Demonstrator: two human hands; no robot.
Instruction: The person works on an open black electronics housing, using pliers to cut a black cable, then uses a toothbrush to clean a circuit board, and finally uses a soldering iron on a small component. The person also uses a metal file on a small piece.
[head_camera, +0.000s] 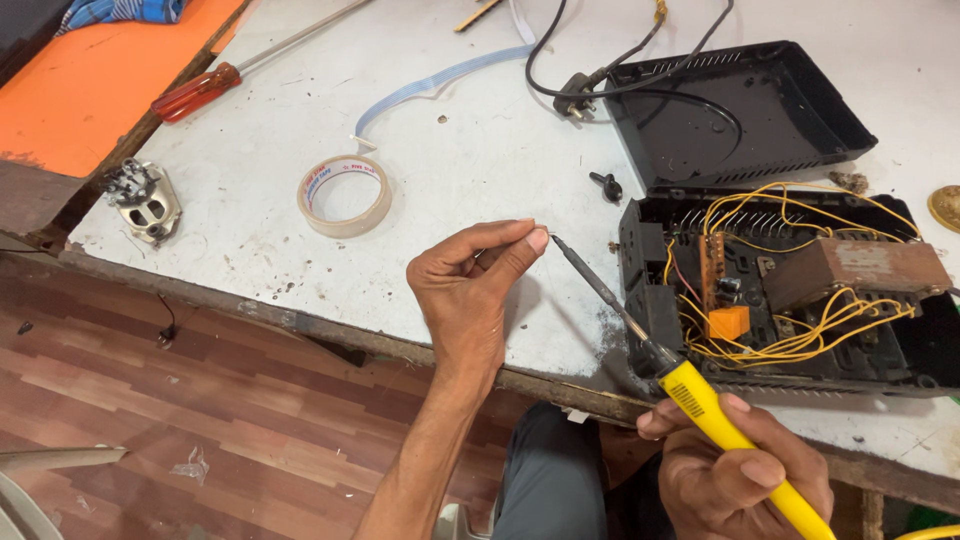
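My right hand (735, 470) grips a soldering iron (700, 395) by its yellow handle at the table's near edge. Its dark metal shaft slants up and left to a tip just right of my left hand (470, 285). That hand pinches a thin piece of solder wire (530, 222) between thumb and forefinger, held close to the iron's tip. An opened black device case (645, 310) with yellow wires (800, 345), an orange part and a brown transformer block sits to the right of the iron.
The black case lid (740, 110) lies behind the device with a black cord and plug (578, 95). A tape roll (345, 195), a red-handled screwdriver (195, 92), a flat ribbon cable (430, 85) and a metal part (145, 200) lie left on the white table (260, 130).
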